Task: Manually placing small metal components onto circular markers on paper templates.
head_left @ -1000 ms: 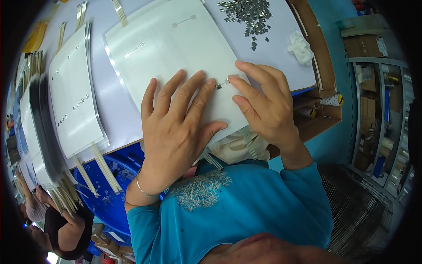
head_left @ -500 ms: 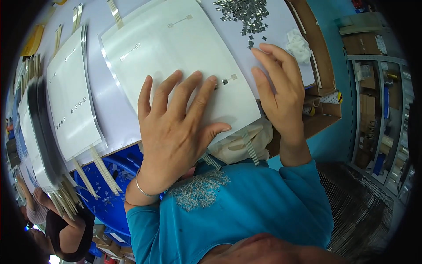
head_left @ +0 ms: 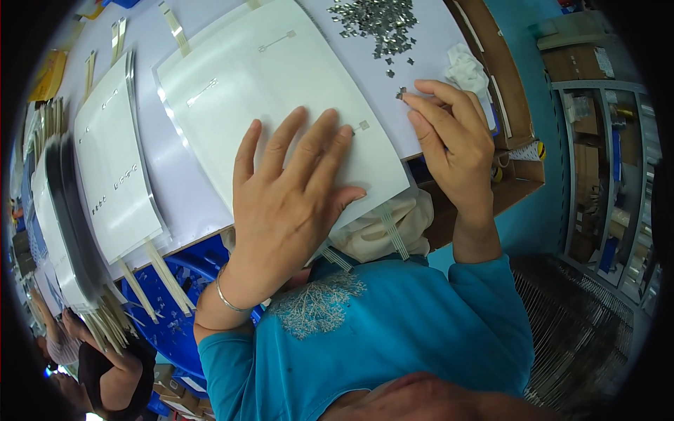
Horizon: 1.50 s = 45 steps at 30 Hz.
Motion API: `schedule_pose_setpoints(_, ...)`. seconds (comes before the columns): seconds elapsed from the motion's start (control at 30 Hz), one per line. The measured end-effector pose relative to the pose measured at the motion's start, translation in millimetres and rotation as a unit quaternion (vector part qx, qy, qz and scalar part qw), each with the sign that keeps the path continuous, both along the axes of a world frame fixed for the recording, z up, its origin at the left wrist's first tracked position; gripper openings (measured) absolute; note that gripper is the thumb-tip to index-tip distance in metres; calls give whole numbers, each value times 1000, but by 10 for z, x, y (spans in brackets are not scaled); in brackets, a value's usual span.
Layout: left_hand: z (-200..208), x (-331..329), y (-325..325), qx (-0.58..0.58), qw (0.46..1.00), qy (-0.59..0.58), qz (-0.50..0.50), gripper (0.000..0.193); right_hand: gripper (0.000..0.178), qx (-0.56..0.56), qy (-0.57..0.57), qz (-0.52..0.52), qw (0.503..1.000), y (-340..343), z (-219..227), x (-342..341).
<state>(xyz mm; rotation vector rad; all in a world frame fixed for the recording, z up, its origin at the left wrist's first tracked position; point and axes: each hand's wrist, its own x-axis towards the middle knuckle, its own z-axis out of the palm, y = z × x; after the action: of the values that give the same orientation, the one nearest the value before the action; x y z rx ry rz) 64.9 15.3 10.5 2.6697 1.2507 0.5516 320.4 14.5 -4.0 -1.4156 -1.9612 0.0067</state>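
Observation:
A white flexible sheet (head_left: 281, 77) with small grey printed pads and lines lies on the table before me, striped ribbon tails reaching past its edges. My left hand (head_left: 291, 165) rests on it, fingers spread and palm down, the index fingertip beside the pad (head_left: 363, 125) near the right edge. That fingertip hides part of the printed line. Just right of the sheet, my right hand (head_left: 453, 133) pinches a small shiny metal piece (head_left: 401, 92) between thumb and index finger. Beyond it is a heap of similar metal pieces (head_left: 379, 24), several lying loose at its near side.
Another white sheet (head_left: 116, 147) lies to the left, beside a thick stack of sheets (head_left: 63, 210). A crumpled white cloth (head_left: 467, 70) sits at the right near a cardboard box edge (head_left: 502, 63). Below the table is a blue bin (head_left: 161, 295); another person (head_left: 112, 365) is at lower left.
My right thumb and index finger, apart before, have closed on a metal piece beside the heap. My left hand has slid slightly right, covering a dark piece near the pad.

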Motion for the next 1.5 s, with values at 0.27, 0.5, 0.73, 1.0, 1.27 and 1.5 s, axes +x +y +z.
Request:
schedule_pose_setpoints(0.27, 12, -9, 28, -6, 1000, -17, 5, 69, 26, 9, -67, 17, 998, -53, 3, 36)
schedule_pose_setpoints(0.5, 12, 12, -5, -24, 999, -36, 25, 73, 30, -52, 82, 47, 994, -234, 61, -232)
schedule_pose_setpoints(0.73, 26, 27, -6, -35, 998, -53, 27, 66, 37, -45, -23, 57, 997, -237, -6, -346)
schedule_pose_setpoints(1.0, 12, -5, 8, -32, 998, -51, 23, 63, 37, -66, 2, 61, 996, -297, 68, -381)
schedule_pose_setpoints(1.27, 13, 4, 15, -27, 998, -46, 25, 68, 37, -17, -18, 55, 998, -186, 2, -354)
schedule_pose_setpoints(1.5, 22, -15, 26, -10, 1000, -7, 0, 74, 37, 14, -58, 93, 994, -134, -49, -190)
